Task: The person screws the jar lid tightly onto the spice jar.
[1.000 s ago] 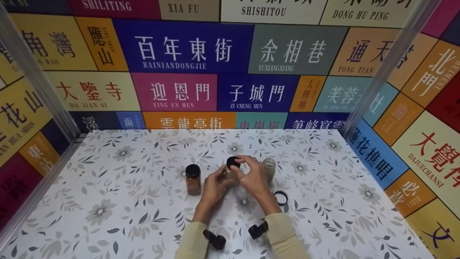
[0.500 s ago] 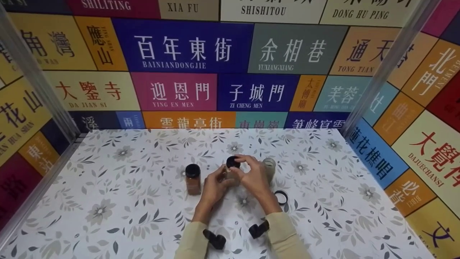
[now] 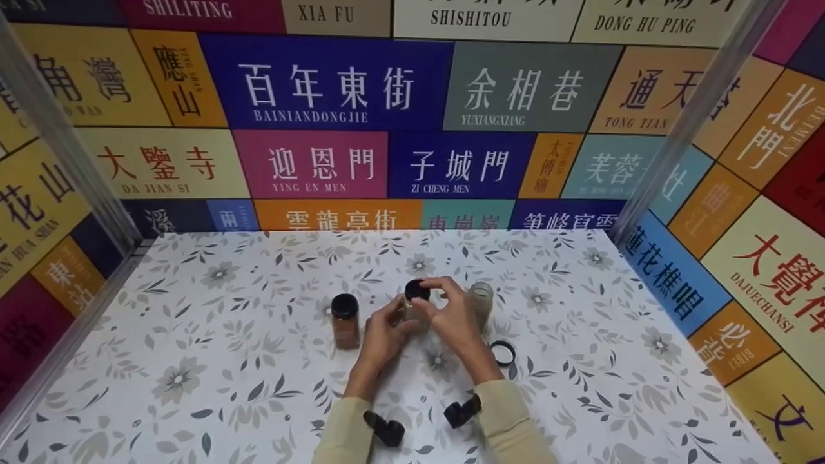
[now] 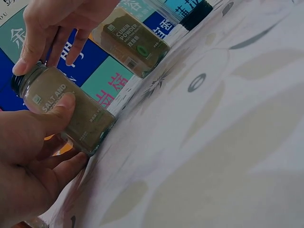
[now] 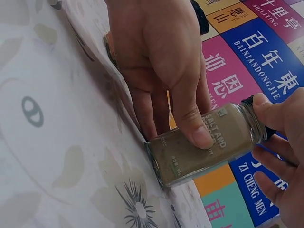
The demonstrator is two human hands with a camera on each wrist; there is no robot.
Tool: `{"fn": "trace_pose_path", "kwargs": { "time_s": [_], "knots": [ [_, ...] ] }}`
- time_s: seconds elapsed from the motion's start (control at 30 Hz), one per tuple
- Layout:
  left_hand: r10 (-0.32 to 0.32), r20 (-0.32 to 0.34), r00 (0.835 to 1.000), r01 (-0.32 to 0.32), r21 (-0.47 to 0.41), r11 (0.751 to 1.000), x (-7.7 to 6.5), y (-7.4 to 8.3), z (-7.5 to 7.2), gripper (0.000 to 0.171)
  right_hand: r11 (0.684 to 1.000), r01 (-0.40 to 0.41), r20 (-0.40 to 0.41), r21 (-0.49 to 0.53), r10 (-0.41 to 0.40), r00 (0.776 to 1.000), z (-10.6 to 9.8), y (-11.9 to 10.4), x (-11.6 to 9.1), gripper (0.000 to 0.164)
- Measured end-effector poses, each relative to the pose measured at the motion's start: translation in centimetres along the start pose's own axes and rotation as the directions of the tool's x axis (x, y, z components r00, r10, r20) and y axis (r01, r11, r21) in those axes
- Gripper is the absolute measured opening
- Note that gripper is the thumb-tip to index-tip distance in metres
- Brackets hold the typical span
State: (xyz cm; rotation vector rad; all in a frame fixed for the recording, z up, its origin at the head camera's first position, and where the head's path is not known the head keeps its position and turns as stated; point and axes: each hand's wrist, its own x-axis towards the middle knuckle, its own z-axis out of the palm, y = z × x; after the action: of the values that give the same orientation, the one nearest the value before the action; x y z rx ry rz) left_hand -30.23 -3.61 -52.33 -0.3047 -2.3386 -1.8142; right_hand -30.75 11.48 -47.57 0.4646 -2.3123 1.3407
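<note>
A glass spice jar labelled "SALT AND" [image 4: 88, 121], filled with grey-brown powder, stands on the table between the hands. My left hand [image 3: 385, 332] grips its body, with the thumb across the label in the right wrist view. At the top, the thumb and fingers of my right hand [image 3: 456, 316] pinch the black cap [image 3: 417, 290]. Whether the cap's thread is engaged is hidden. Just right of that hand stands a cumin powder jar [image 4: 130, 40], its mouth uncovered in the head view. A black ring-shaped lid [image 3: 503, 352] lies near my right wrist.
Left of my left hand stands a jar of reddish-brown spice [image 3: 346, 332] with a black cap. The floral tablecloth [image 3: 258, 386] covers the table. Walls with coloured sign panels [image 3: 329, 84] rise behind and at both sides, with clear corner posts [image 3: 683, 129].
Both hands keep their hold on the jar and cap almost unmoved. The right fingers shift only slightly at the cap. The head view drifts a little.
</note>
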Motion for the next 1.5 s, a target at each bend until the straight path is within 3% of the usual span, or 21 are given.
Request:
{"fn": "trace_pose_path", "kwargs": {
  "time_s": [0.17,0.3,0.4,0.53,0.7,0.9,1.07,1.33,1.5],
  "knots": [
    [0.045,0.002,0.999,-0.045,-0.002,0.999,0.10,0.00,-0.04,0.061,1.000,-0.002,-0.069,-0.031,-0.001,0.998,0.68,-0.10,-0.05,0.032],
    [0.036,0.003,0.999,-0.036,0.008,0.999,0.15,0.03,-0.02,0.060,0.997,0.026,-0.110,-0.069,-0.033,0.993,0.95,-0.02,-0.01,0.037],
    [0.035,-0.002,0.999,-0.035,0.014,0.999,0.19,0.06,-0.01,0.059,0.999,0.013,-0.085,-0.050,-0.017,0.996,0.80,-0.10,0.06,0.039],
    [0.027,-0.005,1.000,-0.027,0.016,0.999,0.24,0.10,-0.04,0.058,1.000,-0.004,-0.033,0.007,0.005,0.999,0.54,-0.24,0.06,0.028],
    [0.024,-0.002,1.000,-0.024,0.001,1.000,0.30,0.08,0.01,0.058,0.998,0.039,-0.016,0.044,-0.038,0.999,0.43,-0.01,0.02,0.013],
    [0.039,-0.007,0.999,-0.039,-0.002,0.999,0.18,0.10,-0.04,0.060,0.999,0.036,-0.034,0.003,-0.036,0.999,0.45,0.03,-0.04,0.019],
    [0.014,0.005,1.000,-0.014,0.008,1.000,0.02,0.05,-0.10,0.063,0.999,0.018,-0.052,-0.034,-0.020,0.998,0.48,0.10,-0.06,0.028],
    [-0.006,0.016,1.000,0.006,-0.009,1.000,0.03,0.13,-0.06,0.063,0.998,-0.015,0.031,0.054,0.013,0.999,0.21,-0.04,-0.27,0.013],
    [-0.007,0.021,1.000,0.007,-0.005,1.000,0.06,0.16,-0.03,0.062,0.997,0.044,0.011,0.059,-0.045,0.999,0.27,0.15,-0.25,0.015]
  ]
}}
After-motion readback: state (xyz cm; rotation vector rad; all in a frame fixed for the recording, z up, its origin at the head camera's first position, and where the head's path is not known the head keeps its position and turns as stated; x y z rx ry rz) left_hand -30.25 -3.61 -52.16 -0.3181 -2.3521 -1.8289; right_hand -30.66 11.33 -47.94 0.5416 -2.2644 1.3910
